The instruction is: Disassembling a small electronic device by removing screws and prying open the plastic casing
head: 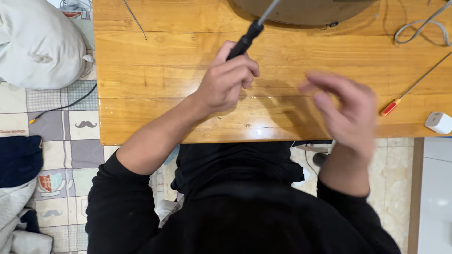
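A small white box-shaped block (439, 122) with rounded corners sits at the right end of the wooden surface (155, 70), close to its near edge; no label on it can be made out. Just left of it lies a thin screwdriver with a red and yellow handle (390, 107), its long metal shaft running up and to the right. A grey looped cable (419, 28) rests near the far right corner, and a thin metal rod (134, 19) lies on the far left part of the surface.

The left hand (225, 82) has its fingers clenched around the black handle of a screwdriver (245, 41). The handle is slim, dark and ribbed, and its grey steel shaft slants up and to the right toward a round tan object (306, 10) at the far edge. The hand rests low over the middle of the surface.

The right hand (346, 113) hovers above the surface to the right, fingers spread and released, grasping nothing; it is blurred, so it probably touches nothing, though that is hard to tell.

Left of the surface, a white pillow (37, 44) lies on a patterned mat (70, 141).
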